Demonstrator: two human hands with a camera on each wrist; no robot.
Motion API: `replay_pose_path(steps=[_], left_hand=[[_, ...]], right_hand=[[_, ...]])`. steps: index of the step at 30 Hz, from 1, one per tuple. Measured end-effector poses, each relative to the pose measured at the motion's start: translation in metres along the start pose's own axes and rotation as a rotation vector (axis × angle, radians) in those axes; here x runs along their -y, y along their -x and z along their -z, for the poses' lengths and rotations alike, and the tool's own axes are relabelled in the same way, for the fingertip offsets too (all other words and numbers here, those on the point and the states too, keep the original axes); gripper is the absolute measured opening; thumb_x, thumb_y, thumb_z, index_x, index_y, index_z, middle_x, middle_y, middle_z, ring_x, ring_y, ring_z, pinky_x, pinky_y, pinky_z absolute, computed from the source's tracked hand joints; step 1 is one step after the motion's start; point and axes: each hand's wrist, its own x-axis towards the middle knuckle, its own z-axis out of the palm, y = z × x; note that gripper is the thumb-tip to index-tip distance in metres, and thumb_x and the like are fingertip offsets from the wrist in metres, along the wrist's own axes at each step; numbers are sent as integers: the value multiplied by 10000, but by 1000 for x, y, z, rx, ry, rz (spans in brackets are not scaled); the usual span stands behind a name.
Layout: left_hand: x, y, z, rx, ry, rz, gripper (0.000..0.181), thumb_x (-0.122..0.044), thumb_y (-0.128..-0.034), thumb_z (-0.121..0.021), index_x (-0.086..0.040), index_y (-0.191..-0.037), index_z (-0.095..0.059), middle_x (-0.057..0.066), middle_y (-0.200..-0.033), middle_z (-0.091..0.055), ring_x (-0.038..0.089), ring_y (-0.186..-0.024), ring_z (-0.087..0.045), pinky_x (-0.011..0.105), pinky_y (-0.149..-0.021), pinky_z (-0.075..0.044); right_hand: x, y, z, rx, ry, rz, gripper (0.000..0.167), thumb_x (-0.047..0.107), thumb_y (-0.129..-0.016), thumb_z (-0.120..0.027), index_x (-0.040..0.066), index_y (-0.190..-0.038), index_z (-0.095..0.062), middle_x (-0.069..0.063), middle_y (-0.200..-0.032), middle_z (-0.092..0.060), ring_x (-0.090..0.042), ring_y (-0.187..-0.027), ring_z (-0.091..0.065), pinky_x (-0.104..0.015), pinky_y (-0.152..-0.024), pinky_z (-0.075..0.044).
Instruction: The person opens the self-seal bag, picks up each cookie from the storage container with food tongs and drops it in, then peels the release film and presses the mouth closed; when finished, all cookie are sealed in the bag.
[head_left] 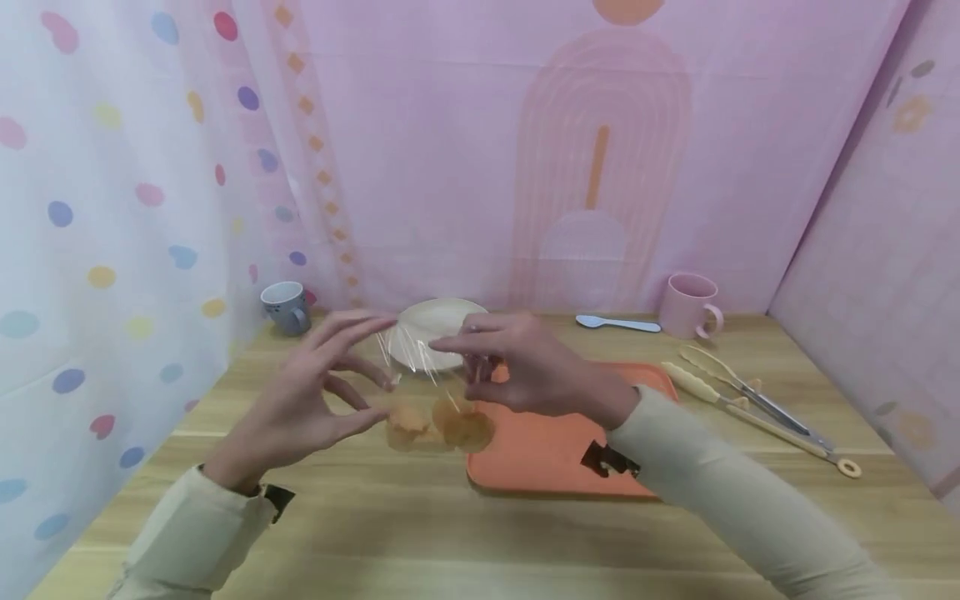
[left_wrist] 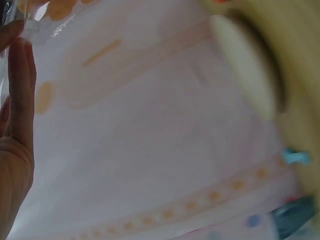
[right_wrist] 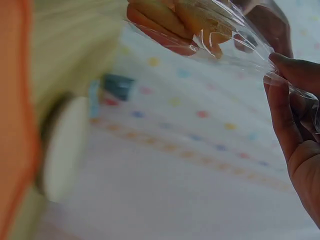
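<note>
A clear plastic bag [head_left: 420, 354] with orange-brown, bread-like pieces [head_left: 438, 425] at its bottom hangs between my two hands above the table. My right hand [head_left: 525, 362] pinches the bag's gathered upper part between thumb and fingers, as the right wrist view shows. Thumb and fingertips of my left hand [head_left: 300, 408] hold the bag's other side; in the left wrist view they meet on the film [left_wrist: 32, 30]. Through the film in the right wrist view the bread-like pieces [right_wrist: 180, 22] look golden with a reddish edge. Their exact kind is unclear.
Behind the bag lies a white plate [head_left: 442, 312]. An orange tray [head_left: 540, 458] sits under my right forearm. Tongs [head_left: 757, 408], a pink mug [head_left: 686, 308] and a light blue spoon [head_left: 618, 323] are on the right. A grey-blue cup [head_left: 285, 308] stands back left.
</note>
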Motion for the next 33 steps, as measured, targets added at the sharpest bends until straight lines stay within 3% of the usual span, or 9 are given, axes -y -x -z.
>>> replay_pose_path(steps=[5, 10, 14, 17, 21, 24, 26, 30, 33], left_hand=[[49, 17, -12, 213, 143, 293, 919, 82, -734, -829, -98, -1522, -391, 160, -1547, -346, 102, -818, -720, 301, -651, -617], [88, 26, -4, 414, 360, 452, 925, 2, -775, -822, -66, -1551, -324, 230, -1611, -232, 226, -940, -737, 389, -755, -626], [116, 27, 8, 521, 388, 566, 891, 9, -801, -777, -115, -1558, -323, 178, -1630, -230, 251, -1016, -709, 422, -796, -621], [135, 26, 11, 565, 333, 634, 862, 57, -795, -723, -139, -1548, -354, 144, -1623, -272, 282, -1093, -671, 416, -827, -609], [150, 25, 5, 628, 194, 659, 854, 102, -776, -668, -150, -1539, -379, 156, -1626, -285, 375, -1228, -604, 363, -865, -576], [154, 22, -1, 672, 108, 621, 820, 131, -784, -650, -89, -1528, -383, 206, -1618, -277, 435, -1236, -588, 396, -864, -586], [155, 19, -3, 689, 35, 588, 785, 113, -798, -676, -44, -1512, -390, 236, -1596, -307, 441, -1219, -599, 447, -890, -583], [155, 9, -9, 716, -94, 544, 741, -68, -825, -786, 4, -1472, -431, 282, -1518, -423, 387, -1147, -659, 475, -951, -558], [150, 4, -9, 718, -53, 587, 744, -121, -845, -790, 11, -1479, -424, 314, -1505, -429, 395, -1139, -668, 462, -938, -574]], right_hand=[[-27, 12, -41, 168, -72, -286, 617, -3, -790, -820, 42, -1369, -608, -76, -928, -621, -85, -726, -677, -105, -657, -543], [-46, 8, -63, 270, -64, -412, 707, 100, -755, -876, 88, -1401, -587, -44, -871, -592, -121, -737, -625, -147, -693, -539], [-69, -8, -82, 323, -58, -509, 708, 173, -736, -895, 134, -1382, -609, 4, -812, -578, -82, -721, -542, -179, -685, -477], [-83, -21, -96, 374, -43, -581, 695, 179, -733, -896, 144, -1369, -617, 25, -776, -567, -69, -678, -496, -187, -637, -432], [-96, -27, -110, 457, -8, -642, 668, 182, -742, -893, 129, -1353, -630, 50, -695, -545, -52, -620, -466, -171, -566, -410], [-104, -27, -116, 512, 33, -656, 624, 209, -760, -882, 138, -1335, -650, 48, -692, -599, -56, -626, -513, -174, -574, -445], [-108, -26, -116, 546, 76, -644, 603, 247, -781, -871, 156, -1335, -654, 10, -759, -680, -98, -686, -589, -209, -639, -493], [-116, -22, -111, 597, 126, -617, 601, 310, -827, -834, 181, -1375, -622, -49, -1184, -742, -188, -1018, -654, -310, -915, -518], [-118, -18, -103, 615, 62, -611, 659, 295, -844, -820, 185, -1438, -557, -56, -1069, -756, -165, -932, -655, -308, -915, -524]])
